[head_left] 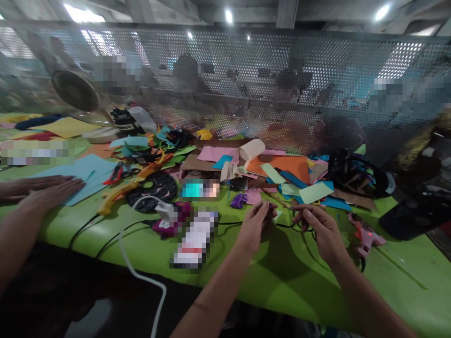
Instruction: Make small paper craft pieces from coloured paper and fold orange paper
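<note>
Over the front of the green table (278,286), my left hand (256,223) is closed in a pinch, with a small dark bit showing at its fingertips, too small to name. Slightly to the right, my right hand (320,227) also has thumb and fingers pressed together; whatever is between them is hard to make out. A black cable runs below and behind both hands. Left of my left hand lies a crumpled purple piece (238,201). Right of my right hand rests a pink glue gun (368,238) with a red light, near a thin green stick (401,267).
Another person's hands (52,192) lie flat on light blue paper (93,169) at left. A yellow glue gun (114,197), a black reel (153,188), a magenta power strip (172,220) and a phone (197,239) lie between. Coloured paper scraps (278,166) pile up before a perforated metal screen (225,84).
</note>
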Demonstrator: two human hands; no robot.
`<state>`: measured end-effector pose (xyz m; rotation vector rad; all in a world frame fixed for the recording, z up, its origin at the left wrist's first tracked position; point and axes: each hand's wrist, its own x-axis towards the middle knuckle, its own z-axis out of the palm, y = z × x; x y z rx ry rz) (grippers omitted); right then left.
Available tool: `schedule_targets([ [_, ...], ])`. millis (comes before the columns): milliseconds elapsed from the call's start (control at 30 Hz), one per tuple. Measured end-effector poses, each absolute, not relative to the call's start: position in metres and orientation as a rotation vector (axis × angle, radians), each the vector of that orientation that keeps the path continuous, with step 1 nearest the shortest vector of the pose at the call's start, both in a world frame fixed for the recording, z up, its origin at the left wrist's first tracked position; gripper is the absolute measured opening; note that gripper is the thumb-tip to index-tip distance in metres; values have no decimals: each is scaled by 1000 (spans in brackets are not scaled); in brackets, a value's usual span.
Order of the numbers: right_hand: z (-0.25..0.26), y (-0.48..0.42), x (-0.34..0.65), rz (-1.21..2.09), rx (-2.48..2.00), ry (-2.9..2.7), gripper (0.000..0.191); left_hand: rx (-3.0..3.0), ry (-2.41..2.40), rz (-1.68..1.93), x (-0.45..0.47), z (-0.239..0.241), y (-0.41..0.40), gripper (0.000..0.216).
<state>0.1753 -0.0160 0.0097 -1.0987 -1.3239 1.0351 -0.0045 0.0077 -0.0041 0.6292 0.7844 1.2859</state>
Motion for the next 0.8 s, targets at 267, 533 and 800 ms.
schedule_targets([
  [267,10,-15,175,1027,-1107,-1318,27,723,735,1346,-5,0,6,41],
  [533,8,-15,169,1001,-1150,-1345,27,760,751,1273,-3,-3,6,40],
  [800,16,-18,152,660,-1098,-1606,18,895,757,1229,-1,-1,3,46],
])
